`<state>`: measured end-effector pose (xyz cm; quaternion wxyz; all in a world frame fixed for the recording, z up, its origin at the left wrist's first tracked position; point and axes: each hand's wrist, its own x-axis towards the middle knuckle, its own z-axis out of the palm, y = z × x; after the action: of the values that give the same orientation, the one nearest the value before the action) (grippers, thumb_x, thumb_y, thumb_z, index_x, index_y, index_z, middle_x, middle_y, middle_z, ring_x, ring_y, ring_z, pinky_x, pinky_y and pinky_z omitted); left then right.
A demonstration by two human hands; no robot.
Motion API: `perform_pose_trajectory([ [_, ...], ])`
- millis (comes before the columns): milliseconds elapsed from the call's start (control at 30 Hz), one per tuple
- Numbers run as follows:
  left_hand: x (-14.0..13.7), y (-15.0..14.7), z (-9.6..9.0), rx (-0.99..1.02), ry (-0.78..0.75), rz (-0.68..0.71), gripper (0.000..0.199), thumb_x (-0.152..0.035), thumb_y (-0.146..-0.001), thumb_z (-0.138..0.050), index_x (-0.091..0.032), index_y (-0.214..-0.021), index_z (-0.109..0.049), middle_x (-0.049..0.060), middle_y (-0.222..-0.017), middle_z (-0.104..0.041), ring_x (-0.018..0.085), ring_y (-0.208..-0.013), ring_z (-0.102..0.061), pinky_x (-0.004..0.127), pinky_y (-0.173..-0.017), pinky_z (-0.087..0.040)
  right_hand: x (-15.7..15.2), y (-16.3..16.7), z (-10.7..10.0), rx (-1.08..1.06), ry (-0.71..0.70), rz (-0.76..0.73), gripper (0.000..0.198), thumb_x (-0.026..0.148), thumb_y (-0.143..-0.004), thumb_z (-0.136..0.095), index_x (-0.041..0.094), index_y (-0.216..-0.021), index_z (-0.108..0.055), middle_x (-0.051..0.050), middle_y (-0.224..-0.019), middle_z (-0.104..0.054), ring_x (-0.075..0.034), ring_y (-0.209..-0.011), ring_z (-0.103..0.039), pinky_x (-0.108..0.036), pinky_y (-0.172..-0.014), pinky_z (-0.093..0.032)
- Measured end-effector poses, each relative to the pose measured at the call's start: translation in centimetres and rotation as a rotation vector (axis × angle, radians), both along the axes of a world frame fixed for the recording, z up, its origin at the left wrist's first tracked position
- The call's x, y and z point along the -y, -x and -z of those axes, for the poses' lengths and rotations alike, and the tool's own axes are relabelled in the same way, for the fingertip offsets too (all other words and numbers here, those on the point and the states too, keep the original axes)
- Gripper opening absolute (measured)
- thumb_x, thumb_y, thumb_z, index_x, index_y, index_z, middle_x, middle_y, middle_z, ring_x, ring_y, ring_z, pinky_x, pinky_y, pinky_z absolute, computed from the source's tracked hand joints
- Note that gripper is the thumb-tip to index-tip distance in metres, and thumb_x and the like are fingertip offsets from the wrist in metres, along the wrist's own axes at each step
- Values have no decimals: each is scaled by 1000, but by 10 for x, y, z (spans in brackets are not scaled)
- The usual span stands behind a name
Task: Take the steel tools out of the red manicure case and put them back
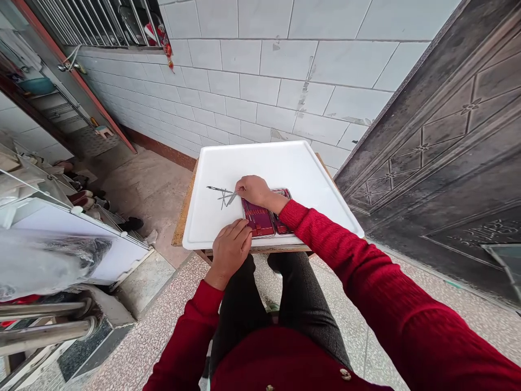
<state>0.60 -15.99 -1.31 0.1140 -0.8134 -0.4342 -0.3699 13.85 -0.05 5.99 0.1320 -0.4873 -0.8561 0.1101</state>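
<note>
An open case [260, 224] with a dark red lining and a row of loops lies near the front of a white board [256, 160]. Left of it, several slim metal tools [225, 196] are spread in a loose, crossing pile; one has a dark end. My right hand [254, 190] reaches across the case's upper part, its fingers pinched at the pile's right end, seemingly on a thin metal tool; the fingertips are partly hidden. With fingers stretched out, my left hand [233, 244] rests at the case's lower left edge, fingertips touching it.
The board lies on a small wooden table [185, 217] against a tiled wall [244, 103]. A dark metal door [439, 152] stands close on the right. To the left are a plastic-wrapped white box [81, 250] and shelves with shoes [83, 198].
</note>
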Motion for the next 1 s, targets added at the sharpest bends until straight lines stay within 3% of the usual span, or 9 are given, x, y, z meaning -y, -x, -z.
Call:
perform_pose_trajectory([
  [733, 0, -1, 1, -5, 15, -12, 17, -19, -102, -56, -21, -110, -70, 8, -122, -77, 26, -116, -72, 42, -96, -59, -10, -10, 3, 43, -15, 80, 23, 13, -90, -58, 17, -94, -79, -7, -106, -77, -20, -86, -64, -29, -67, -39],
  [1000, 1, 1, 5, 5, 79, 3, 21, -19, -102, -53, -22, -114, -71, 9, -126, -75, 26, -121, -70, 43, -100, -58, -1, -19, 10, -57, -46, -30, 25, 14, -92, -60, 21, -101, -81, -5, -108, -77, -20, -93, -66, -29, -75, -44],
])
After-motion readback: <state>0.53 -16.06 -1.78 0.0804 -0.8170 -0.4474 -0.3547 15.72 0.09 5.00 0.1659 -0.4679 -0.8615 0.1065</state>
